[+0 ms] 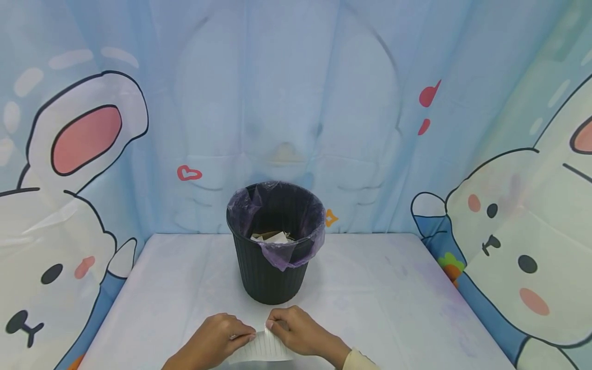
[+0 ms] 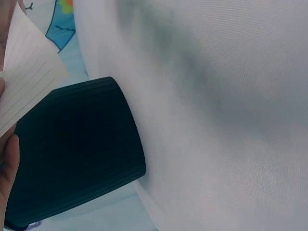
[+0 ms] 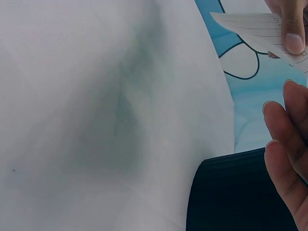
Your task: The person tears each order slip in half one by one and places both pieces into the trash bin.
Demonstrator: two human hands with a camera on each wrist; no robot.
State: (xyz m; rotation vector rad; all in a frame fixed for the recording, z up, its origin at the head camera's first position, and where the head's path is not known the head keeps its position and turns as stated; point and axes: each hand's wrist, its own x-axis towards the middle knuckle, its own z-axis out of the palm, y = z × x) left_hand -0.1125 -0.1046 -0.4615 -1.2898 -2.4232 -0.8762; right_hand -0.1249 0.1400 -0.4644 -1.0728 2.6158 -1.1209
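Observation:
A sheet of white lined paper (image 1: 261,350) is held up between both hands, in front of the bin. My left hand (image 1: 216,337) pinches its upper left part between thumb and fingers. With thumb and index finger, my right hand (image 1: 301,331) grips the top edge close by. In the left wrist view the paper (image 2: 30,72) slants across the bin's side, its printed lines plain. The right wrist view has the left thumb pressed on the paper (image 3: 255,24), with the right hand's other fingers (image 3: 281,166) loosely bent below it.
A black ribbed bin (image 1: 270,280) stands on the white-covered table (image 1: 370,298) just beyond the hands. A purple plastic liner (image 1: 289,252) folds over its rim, and scraps of paper (image 1: 277,237) lie inside. Behind hangs a blue cartoon-rabbit curtain (image 1: 361,128).

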